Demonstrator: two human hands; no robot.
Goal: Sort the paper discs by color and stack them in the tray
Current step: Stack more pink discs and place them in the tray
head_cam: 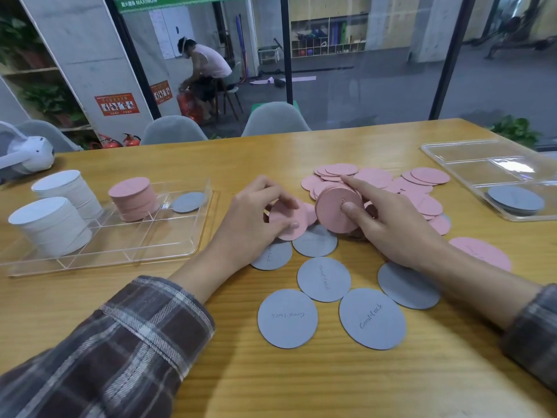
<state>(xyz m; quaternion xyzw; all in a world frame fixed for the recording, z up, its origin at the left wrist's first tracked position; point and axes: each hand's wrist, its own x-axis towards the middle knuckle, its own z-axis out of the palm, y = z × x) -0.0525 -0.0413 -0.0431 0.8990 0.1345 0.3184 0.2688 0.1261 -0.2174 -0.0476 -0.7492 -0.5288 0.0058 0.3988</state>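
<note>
Mid pink-gathering, my right hand (388,227) clamps the pink stack (339,211), my left hand (256,215) pinches a disc (289,220) to add before the tray (150,233).

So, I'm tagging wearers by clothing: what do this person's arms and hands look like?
The left hand and right hand are bare, with no gloves, rings or watch showing. The left sleeve is dark brown-and-grey plaid with pale stripes, and the right sleeve matches it.

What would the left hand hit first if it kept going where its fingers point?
Beyond the pink disc it pinches, likely the upright pink stack gripped by the right hand; depth unclear.
</note>
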